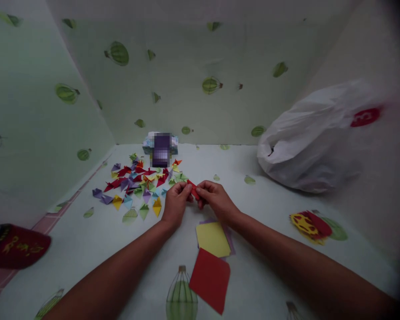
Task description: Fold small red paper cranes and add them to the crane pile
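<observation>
A small folded piece of red paper (pixel 193 190) is pinched between my two hands, above the middle of the table. My left hand (pixel 177 200) grips its left side with thumb and fingers. On its right side my right hand (pixel 216 198) closes thumb and fingertips over it. Just below the hands lie a yellow paper sheet (pixel 213 240) with a purple edge showing under it, and a red paper sheet (pixel 210 281) overlapping its lower corner. Left of my left hand spreads a pile of small folded paper pieces (pixel 133 182) in several colours.
Behind the pile stands a patterned box (pixel 148 144) with a blurred phone-like object (pixel 162 151) against it. A white plastic bag (pixel 306 146) sits at the right. Red and yellow cut-outs (pixel 310 226) lie at right; a red can (pixel 18 246) is at left.
</observation>
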The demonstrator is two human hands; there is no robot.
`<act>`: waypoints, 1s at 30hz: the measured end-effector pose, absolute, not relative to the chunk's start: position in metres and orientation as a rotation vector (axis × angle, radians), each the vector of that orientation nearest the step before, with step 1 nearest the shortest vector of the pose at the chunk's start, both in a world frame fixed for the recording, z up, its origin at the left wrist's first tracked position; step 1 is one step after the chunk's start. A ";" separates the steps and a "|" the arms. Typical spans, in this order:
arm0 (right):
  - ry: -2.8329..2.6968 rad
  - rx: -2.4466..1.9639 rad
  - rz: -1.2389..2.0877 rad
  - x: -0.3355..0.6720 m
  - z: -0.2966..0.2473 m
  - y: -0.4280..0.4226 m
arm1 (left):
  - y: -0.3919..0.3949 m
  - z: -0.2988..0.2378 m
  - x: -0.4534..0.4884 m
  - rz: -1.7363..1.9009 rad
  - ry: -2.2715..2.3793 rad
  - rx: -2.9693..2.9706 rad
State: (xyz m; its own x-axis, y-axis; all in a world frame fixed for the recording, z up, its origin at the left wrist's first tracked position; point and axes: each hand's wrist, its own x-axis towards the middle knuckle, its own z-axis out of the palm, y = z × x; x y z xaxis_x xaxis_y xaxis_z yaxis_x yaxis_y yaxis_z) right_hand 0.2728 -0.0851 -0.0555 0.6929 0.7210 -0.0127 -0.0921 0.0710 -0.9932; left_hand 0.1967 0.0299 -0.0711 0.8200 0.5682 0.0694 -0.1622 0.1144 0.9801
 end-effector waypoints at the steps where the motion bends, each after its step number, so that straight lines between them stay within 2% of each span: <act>1: -0.577 -1.389 0.661 0.273 -0.055 -0.090 | 0.028 -0.070 0.196 0.528 0.355 1.356; 10: -0.555 -1.326 0.704 0.270 -0.074 -0.114 | 0.019 -0.071 0.195 0.332 0.364 1.283; 15: -0.672 -1.286 0.548 0.273 -0.081 -0.117 | 0.017 -0.074 0.196 0.257 0.376 1.251; 30: -1.061 -1.586 0.266 0.274 -0.079 -0.123 | 0.017 -0.072 0.194 0.252 0.398 1.241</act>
